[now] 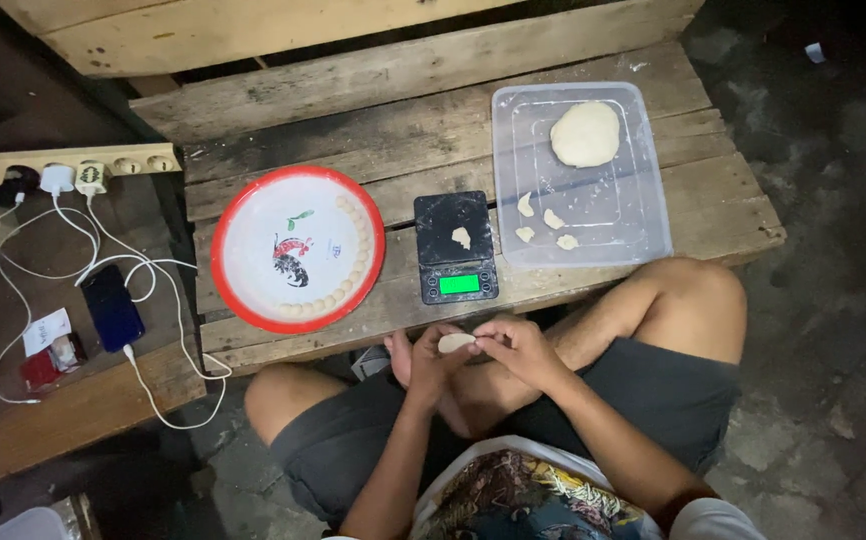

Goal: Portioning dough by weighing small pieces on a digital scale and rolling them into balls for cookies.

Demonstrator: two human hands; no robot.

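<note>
Both hands meet just above the person's crossed legs, at the near edge of the wooden surface (453,120). Left hand (421,362) is cupped under a small piece of dough (455,342), and right hand (518,350) closes its fingertips on the piece from the other side, so the two are pinching and shaping it between them.

Just beyond the hands sits a small black scale (456,247) with a lit green display and a scrap of dough (462,237) on its platform. To its left lies a round plate with a red rim (243,205), where a curved row of small dough balls (348,270) lines the right side. To the right is a clear plastic tray (643,200) holding a large lump of dough (585,133) at the far end and a few torn bits (545,222) nearer.

To do this shaping well, I would judge, the pressure should stay light and even, turning the piece between the fingers so it rounds to match those on the plate.

Far left, a phone (111,306) charges from a power strip (83,165).
</note>
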